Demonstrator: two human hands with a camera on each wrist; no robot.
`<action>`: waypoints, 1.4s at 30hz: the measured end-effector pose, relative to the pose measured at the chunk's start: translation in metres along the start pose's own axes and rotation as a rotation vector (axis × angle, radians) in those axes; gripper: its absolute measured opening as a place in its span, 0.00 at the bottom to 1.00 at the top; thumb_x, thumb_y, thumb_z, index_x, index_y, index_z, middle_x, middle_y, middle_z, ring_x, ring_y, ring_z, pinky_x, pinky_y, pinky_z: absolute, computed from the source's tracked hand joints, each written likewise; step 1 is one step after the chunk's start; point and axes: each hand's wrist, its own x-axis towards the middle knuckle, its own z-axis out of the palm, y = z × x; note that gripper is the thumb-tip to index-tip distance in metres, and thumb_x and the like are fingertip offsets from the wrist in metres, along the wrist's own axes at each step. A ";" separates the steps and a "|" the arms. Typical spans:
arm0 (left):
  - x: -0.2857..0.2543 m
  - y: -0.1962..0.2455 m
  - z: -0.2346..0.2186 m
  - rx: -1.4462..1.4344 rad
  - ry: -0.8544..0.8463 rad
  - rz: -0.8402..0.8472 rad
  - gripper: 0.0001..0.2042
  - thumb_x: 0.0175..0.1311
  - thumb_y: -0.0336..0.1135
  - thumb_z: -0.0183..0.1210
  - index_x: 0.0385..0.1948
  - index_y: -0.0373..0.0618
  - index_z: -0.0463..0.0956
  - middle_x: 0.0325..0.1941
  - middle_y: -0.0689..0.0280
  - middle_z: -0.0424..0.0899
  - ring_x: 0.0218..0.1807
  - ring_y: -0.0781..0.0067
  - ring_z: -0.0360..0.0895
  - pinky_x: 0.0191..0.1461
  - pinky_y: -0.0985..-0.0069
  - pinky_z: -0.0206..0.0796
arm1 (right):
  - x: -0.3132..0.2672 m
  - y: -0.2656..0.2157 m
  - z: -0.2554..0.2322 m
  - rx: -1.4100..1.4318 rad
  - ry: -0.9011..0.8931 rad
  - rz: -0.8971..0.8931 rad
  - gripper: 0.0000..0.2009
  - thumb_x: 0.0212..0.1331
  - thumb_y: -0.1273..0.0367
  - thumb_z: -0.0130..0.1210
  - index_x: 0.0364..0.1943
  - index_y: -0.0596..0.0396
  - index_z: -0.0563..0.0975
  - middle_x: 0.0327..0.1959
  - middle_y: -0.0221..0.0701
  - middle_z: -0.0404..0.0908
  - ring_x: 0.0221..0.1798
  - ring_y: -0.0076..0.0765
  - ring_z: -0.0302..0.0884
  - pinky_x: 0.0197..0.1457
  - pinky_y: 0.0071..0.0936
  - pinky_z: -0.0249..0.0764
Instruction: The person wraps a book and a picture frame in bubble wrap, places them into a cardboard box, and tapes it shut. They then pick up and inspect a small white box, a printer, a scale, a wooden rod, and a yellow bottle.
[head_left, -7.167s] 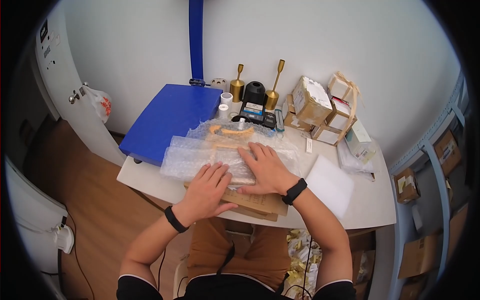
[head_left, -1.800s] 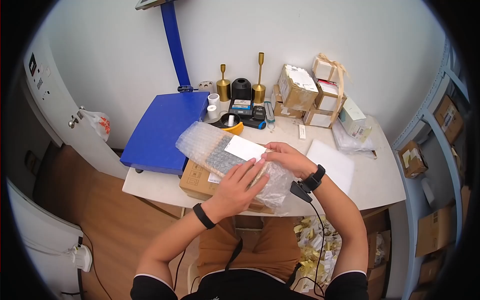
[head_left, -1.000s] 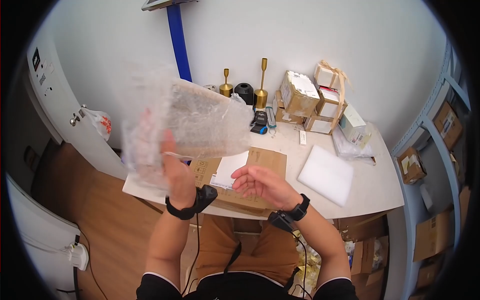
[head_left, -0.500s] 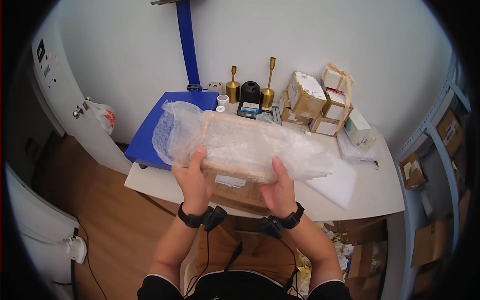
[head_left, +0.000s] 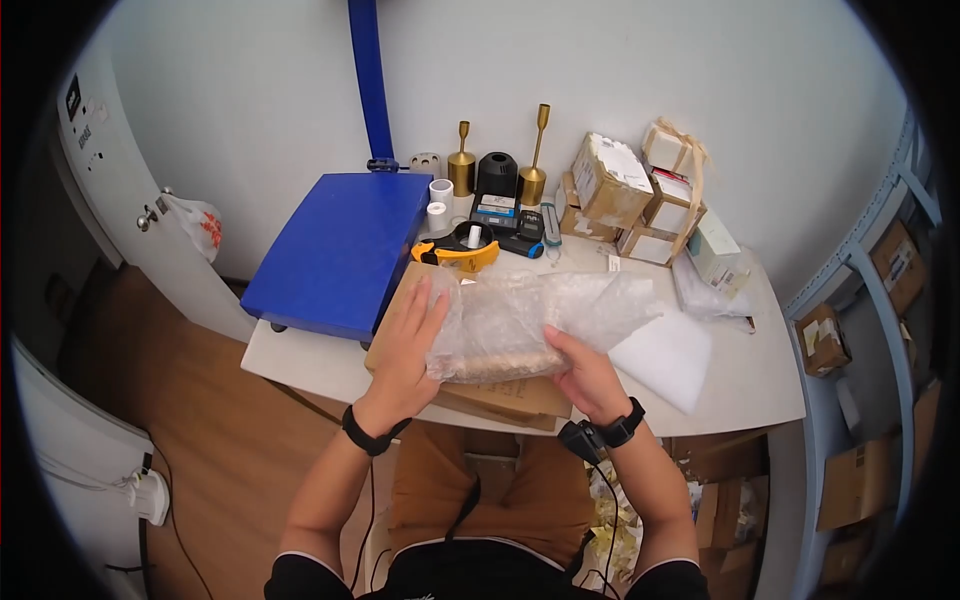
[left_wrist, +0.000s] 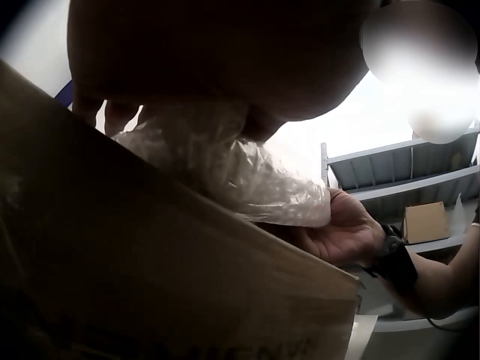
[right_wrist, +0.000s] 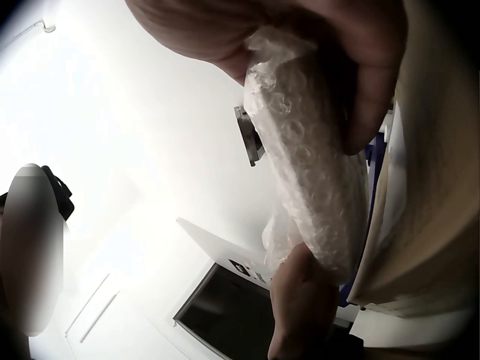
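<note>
A flat bubble-wrapped package (head_left: 500, 325) lies level close over a brown cardboard box (head_left: 505, 400) at the table's front; a light wood-coloured edge shows through its plastic. My right hand (head_left: 592, 383) grips the package's near right side, thumb on top and fingers underneath. In the right wrist view that hand spans the thickness of the bubble wrap (right_wrist: 304, 165). My left hand (head_left: 400, 345) lies along the package's left end, its fingers straight against the wrap. Loose wrap reaches out past the package's right end.
A blue platform scale (head_left: 345, 255) stands left of the box. Behind are a yellow tape dispenser (head_left: 458, 252), white rolls (head_left: 438, 215), a black device (head_left: 497, 210) and brass candlesticks (head_left: 533, 185). Stacked cartons (head_left: 610, 185) and a white foam sheet (head_left: 665, 358) are at the right.
The package was turned over and lifted in both hands, then came down over the box. My left hand went from gripping to straight fingers at its left end, where the loose wrap is now drawn in.
</note>
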 end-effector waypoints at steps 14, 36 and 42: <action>0.004 0.006 0.007 0.157 -0.213 0.062 0.29 0.57 0.37 0.59 0.63 0.38 0.71 0.75 0.44 0.61 0.78 0.36 0.52 0.77 0.47 0.47 | -0.004 -0.007 -0.016 -0.840 0.012 -0.566 0.32 0.66 0.69 0.58 0.72 0.65 0.60 0.69 0.44 0.68 0.71 0.41 0.65 0.75 0.34 0.58; 0.009 0.033 0.015 0.391 -0.356 0.204 0.55 0.41 0.53 0.76 0.72 0.36 0.57 0.74 0.48 0.63 0.76 0.50 0.59 0.75 0.48 0.51 | -0.012 -0.003 0.025 -2.093 -0.303 -0.733 0.50 0.48 0.38 0.64 0.69 0.60 0.65 0.74 0.45 0.61 0.75 0.63 0.56 0.70 0.71 0.54; 0.006 0.030 0.016 0.357 -0.373 0.227 0.52 0.45 0.49 0.74 0.71 0.31 0.55 0.74 0.47 0.63 0.77 0.50 0.59 0.76 0.49 0.49 | -0.017 0.004 0.028 -2.099 -0.256 -0.755 0.46 0.52 0.43 0.64 0.69 0.62 0.66 0.72 0.45 0.63 0.74 0.62 0.57 0.71 0.69 0.54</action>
